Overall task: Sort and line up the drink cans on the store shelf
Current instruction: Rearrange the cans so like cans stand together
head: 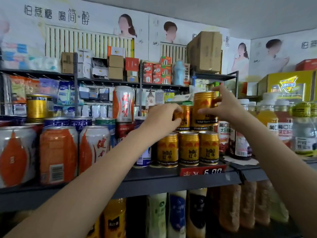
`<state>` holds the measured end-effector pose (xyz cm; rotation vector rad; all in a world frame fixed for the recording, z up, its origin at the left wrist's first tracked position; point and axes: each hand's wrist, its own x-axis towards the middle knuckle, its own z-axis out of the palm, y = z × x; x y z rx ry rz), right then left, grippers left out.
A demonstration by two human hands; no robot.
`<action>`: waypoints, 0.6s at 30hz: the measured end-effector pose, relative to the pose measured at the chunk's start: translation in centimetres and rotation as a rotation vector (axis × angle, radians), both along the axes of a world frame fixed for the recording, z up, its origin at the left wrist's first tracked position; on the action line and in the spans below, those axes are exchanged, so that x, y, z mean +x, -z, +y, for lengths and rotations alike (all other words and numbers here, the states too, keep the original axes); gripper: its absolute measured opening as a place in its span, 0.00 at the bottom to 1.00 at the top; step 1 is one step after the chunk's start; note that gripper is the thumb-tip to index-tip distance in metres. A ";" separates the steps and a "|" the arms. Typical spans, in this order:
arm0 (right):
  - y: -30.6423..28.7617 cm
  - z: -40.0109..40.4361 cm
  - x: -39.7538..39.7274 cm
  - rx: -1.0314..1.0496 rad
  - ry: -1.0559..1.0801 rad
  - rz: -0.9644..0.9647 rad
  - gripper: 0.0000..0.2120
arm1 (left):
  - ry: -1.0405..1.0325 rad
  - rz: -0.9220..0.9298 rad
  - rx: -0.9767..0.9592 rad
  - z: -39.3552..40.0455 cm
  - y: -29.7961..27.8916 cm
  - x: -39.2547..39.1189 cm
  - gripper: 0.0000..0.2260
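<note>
A gold can (205, 107) is pinched high on its body by the right hand (223, 107), thumb on the near side and fingers curled over the far rim, and it is held above the second tier of gold cans. Just left of that grip, a second-tier gold can (184, 117) is gripped by the left hand (163, 120), fingers wrapped round its side. Directly below both grips, three gold cans in the front row (188, 148) are seen upright on the shelf (171, 179), labels forward. Whether the raised can already rests on the can beneath cannot be told, as that contact is hidden. If it is released off-centre, it may be tipped forward over the front row; the stack could also be nudged by the left hand. Further left, orange-and-white cans (58, 155) are stood.
</note>
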<state>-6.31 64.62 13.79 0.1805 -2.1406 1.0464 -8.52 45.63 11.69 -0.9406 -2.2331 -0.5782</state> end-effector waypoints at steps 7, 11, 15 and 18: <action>3.0 4.6 -2.7 -0.093 -0.083 -0.060 0.29 | -0.034 -0.198 -0.243 4.4 1.8 -2.0 0.14; 3.2 5.0 -3.3 0.001 -0.177 -0.080 0.29 | -0.056 -0.161 -0.214 5.0 2.5 -2.7 0.11; 2.4 5.2 -2.8 0.079 -0.228 -0.178 0.30 | -0.062 -0.098 -0.214 5.0 2.2 -2.7 0.10; 2.5 4.7 -2.4 0.183 -0.051 -0.102 0.31 | -0.040 -0.100 -0.232 5.0 2.3 -2.3 0.11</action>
